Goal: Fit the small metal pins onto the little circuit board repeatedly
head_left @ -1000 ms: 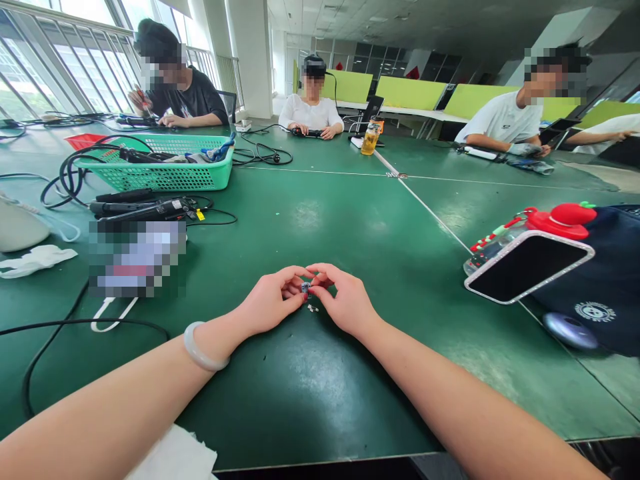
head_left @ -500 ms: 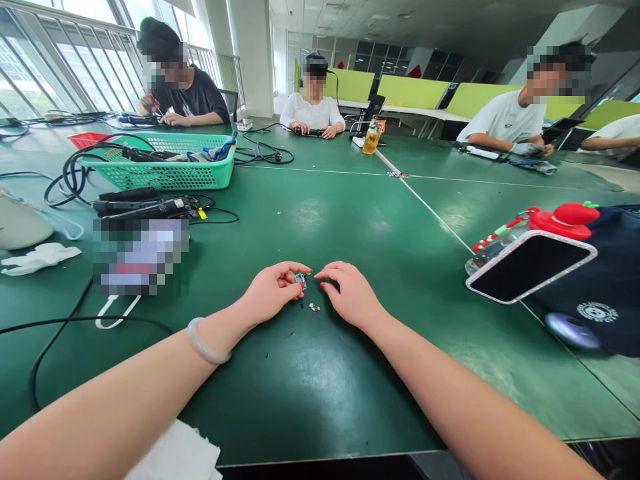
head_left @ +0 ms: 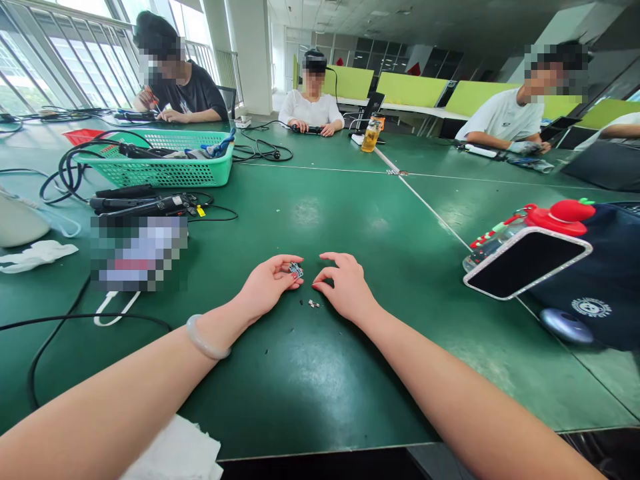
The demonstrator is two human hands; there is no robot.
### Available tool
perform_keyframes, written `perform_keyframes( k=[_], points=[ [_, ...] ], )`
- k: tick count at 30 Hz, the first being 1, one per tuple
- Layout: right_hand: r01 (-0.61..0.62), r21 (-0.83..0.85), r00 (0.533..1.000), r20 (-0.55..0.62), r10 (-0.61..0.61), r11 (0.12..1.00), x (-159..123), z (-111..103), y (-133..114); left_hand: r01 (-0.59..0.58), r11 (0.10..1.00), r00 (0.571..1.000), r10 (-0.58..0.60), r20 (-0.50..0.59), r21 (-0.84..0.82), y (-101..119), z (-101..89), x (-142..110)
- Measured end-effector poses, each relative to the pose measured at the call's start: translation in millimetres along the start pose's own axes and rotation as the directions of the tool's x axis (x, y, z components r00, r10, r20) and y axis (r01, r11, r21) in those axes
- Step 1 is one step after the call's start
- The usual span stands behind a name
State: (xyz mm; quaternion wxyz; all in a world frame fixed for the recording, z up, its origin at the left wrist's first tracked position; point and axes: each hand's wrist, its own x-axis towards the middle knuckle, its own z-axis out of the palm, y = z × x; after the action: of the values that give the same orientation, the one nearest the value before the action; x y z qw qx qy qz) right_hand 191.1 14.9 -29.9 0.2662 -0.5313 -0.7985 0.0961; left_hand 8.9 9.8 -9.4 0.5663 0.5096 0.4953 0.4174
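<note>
My left hand [head_left: 265, 283] pinches a small blue-grey piece [head_left: 296, 270] with pale edges between thumb and fingers; its exact kind is too small to tell. Just to the right, my right hand [head_left: 344, 287] is half curled over the table, its index finger stretched out and its thumb near another finger. Nothing shows in it. Below the gap between both hands lie several tiny whitish bits [head_left: 313, 304] and a tiny black bit [head_left: 301, 302] on the green table [head_left: 310, 373].
A green basket [head_left: 160, 170] with cables and black devices [head_left: 145, 203] stand at left, near a blurred phone [head_left: 143, 253]. At right, a phone [head_left: 527, 263] leans on a red-lidded bottle [head_left: 560, 217] beside a dark bag [head_left: 610, 280]. White tissue [head_left: 175, 450] lies near. Several people sit around.
My hands have drawn apart: the left moved left with the blue-grey piece, and the right let go of it. A tiny black bit now shows beside the whitish bits.
</note>
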Motion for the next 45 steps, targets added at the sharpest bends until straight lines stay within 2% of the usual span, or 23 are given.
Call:
perform_keyframes(
  k=[4, 9, 13, 22, 24, 27, 30, 35, 45],
  points=[
    [0.012, -0.021, 1.000, 0.004, -0.012, 1.000, 0.3, 2.9, 0.9, -0.015, 0.995, 1.000, 0.013, 0.020, 0.095, -2.0, -1.2, -0.6],
    [0.050, -0.085, 0.999, -0.004, -0.050, 0.995, -1.1, 4.4, 2.0, -0.124, 0.940, 0.992, 0.112, 0.057, 0.318, -5.7, -1.0, -3.8],
    [0.076, -0.113, 0.997, 0.001, -0.077, 0.991, -1.4, 5.3, 1.6, -0.187, 0.892, 0.982, 0.174, 0.069, 0.411, -6.7, -0.5, -5.8],
    [0.085, -0.135, 0.996, 0.009, -0.084, 0.987, -1.4, 8.3, 1.8, -0.170, 0.865, 0.985, 0.159, 0.063, 0.473, -6.0, -0.7, -7.4],
    [0.067, -0.084, 0.997, -0.020, -0.069, 0.994, -1.4, 6.6, 1.4, -0.158, 0.859, 0.987, 0.151, 0.056, 0.487, -4.0, 0.2, -8.3],
    [0.063, 0.070, 0.990, -0.128, -0.053, 0.996, -1.7, 0.6, -3.0, -0.145, 0.860, 0.989, 0.139, 0.048, 0.489, -2.4, 1.0, -9.0],
    [0.140, 0.171, 0.977, -0.186, -0.108, 0.975, -3.2, -5.3, -10.2, -0.159, 0.869, 0.987, 0.144, 0.068, 0.469, -2.8, 1.0, -8.9],
    [0.253, 0.164, 0.962, -0.145, -0.231, 0.953, -6.4, -7.9, -16.4, -0.213, 0.860, 0.977, 0.183, 0.108, 0.464, -3.2, 1.1, -8.5],
    [0.271, 0.144, 0.959, -0.122, -0.255, 0.952, -6.5, -7.7, -15.4, -0.227, 0.868, 0.974, 0.202, 0.104, 0.442, -3.0, 2.0, -8.7]
  ],
)
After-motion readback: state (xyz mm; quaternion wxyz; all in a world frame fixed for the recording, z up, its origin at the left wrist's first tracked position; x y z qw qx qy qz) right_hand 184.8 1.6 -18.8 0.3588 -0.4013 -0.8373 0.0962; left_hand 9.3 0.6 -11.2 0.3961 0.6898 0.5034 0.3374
